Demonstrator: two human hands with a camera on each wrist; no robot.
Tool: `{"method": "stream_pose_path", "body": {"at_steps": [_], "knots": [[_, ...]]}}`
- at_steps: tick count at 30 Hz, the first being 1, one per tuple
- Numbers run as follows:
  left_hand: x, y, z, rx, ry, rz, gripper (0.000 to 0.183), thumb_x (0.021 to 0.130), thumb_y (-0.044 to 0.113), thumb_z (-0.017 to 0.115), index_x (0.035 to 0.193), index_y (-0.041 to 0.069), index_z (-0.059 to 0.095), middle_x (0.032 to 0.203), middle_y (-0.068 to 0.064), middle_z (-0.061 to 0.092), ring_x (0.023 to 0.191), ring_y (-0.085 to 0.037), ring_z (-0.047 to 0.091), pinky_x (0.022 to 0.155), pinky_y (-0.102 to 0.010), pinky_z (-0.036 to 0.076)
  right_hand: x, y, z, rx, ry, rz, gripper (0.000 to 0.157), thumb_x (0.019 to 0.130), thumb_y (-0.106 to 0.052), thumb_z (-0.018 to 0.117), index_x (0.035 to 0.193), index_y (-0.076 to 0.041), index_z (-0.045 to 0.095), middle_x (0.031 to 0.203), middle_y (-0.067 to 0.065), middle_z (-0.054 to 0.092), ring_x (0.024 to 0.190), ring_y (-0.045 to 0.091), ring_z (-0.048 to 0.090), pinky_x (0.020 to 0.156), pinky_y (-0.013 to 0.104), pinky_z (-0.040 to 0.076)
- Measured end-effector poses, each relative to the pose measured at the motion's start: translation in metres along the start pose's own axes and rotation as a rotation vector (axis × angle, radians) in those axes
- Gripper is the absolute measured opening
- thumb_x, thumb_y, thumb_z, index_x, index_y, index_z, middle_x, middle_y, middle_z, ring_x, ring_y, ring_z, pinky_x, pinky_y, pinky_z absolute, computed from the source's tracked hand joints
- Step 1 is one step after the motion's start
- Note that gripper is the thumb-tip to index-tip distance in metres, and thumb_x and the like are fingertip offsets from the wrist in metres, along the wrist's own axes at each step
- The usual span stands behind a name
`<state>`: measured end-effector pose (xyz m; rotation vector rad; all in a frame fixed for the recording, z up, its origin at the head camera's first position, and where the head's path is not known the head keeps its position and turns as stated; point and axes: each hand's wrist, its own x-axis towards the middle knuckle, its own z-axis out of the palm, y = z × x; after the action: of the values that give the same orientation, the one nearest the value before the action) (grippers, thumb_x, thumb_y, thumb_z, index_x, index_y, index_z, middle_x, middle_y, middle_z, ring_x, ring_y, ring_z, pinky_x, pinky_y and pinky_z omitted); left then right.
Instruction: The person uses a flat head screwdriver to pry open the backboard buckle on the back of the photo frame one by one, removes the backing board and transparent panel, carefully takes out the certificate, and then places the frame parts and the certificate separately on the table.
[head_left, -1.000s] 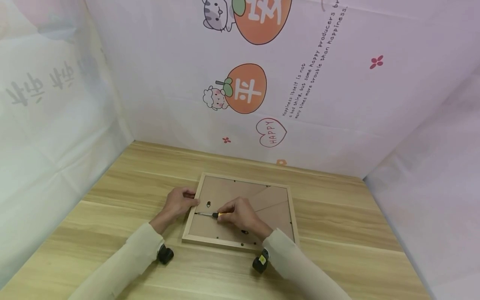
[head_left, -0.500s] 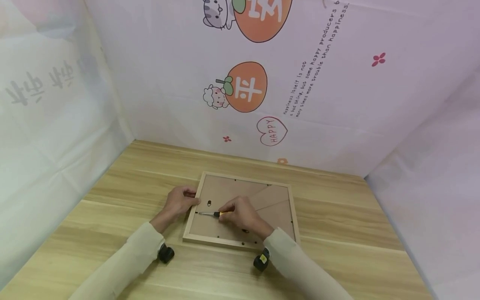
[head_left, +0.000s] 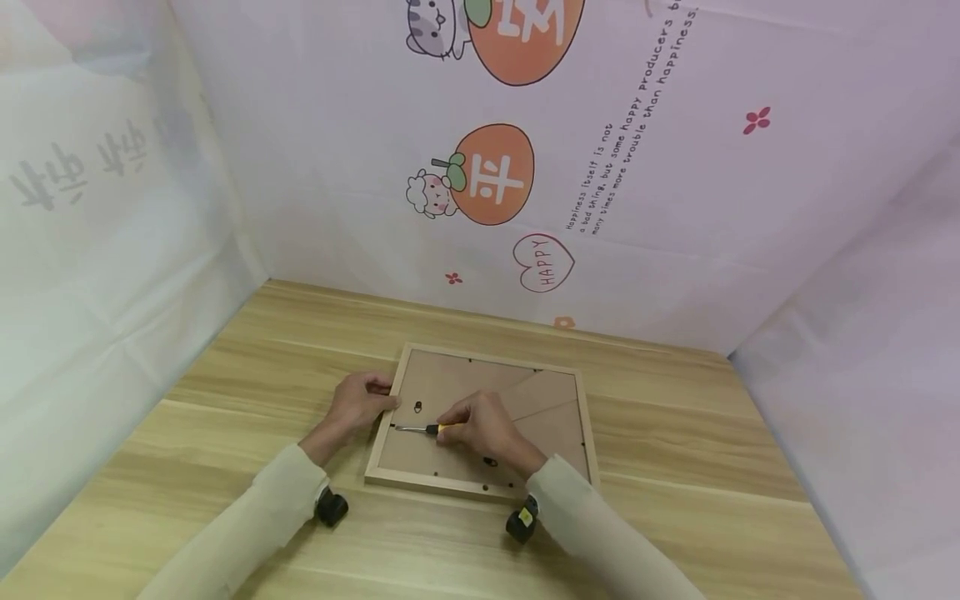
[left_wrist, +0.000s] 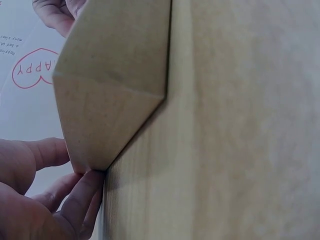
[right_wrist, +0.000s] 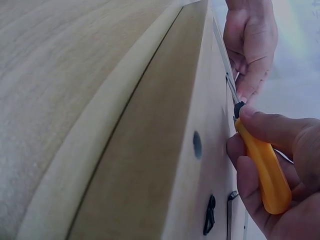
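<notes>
A wooden picture frame (head_left: 457, 385) lies back-up near the back edge of the worktop (head_left: 697, 450). The left hand (head_left: 356, 406) grips its left side. The right hand (head_left: 486, 429) grasps a screwdriver (head_left: 430, 430), tip by that side; the right wrist view shows its orange handle (right_wrist: 265, 170), mostly hidden in the head view.
</notes>
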<state>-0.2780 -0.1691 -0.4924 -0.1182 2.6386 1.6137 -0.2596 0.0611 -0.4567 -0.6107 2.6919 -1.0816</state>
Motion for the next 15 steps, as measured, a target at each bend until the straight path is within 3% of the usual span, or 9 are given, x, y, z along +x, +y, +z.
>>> {"method": "stream_pose_path", "body": {"at_steps": [15], "knots": [[0.001,-0.0005,0.0001,-0.014,0.0,-0.019,0.031,0.084,0.008,0.075,0.113,0.0,0.067,0.112,-0.018,0.068,0.103,-0.028,0.066,0.086,-0.037,0.058,0.0033,0.0008,0.007,-0.025,0.024,-0.002,0.01,0.079,-0.02,0.082,0.089,-0.017,0.08,0.092,-0.003,0.077,0.083,0.005,0.067,0.065,0.019,0.053]]}}
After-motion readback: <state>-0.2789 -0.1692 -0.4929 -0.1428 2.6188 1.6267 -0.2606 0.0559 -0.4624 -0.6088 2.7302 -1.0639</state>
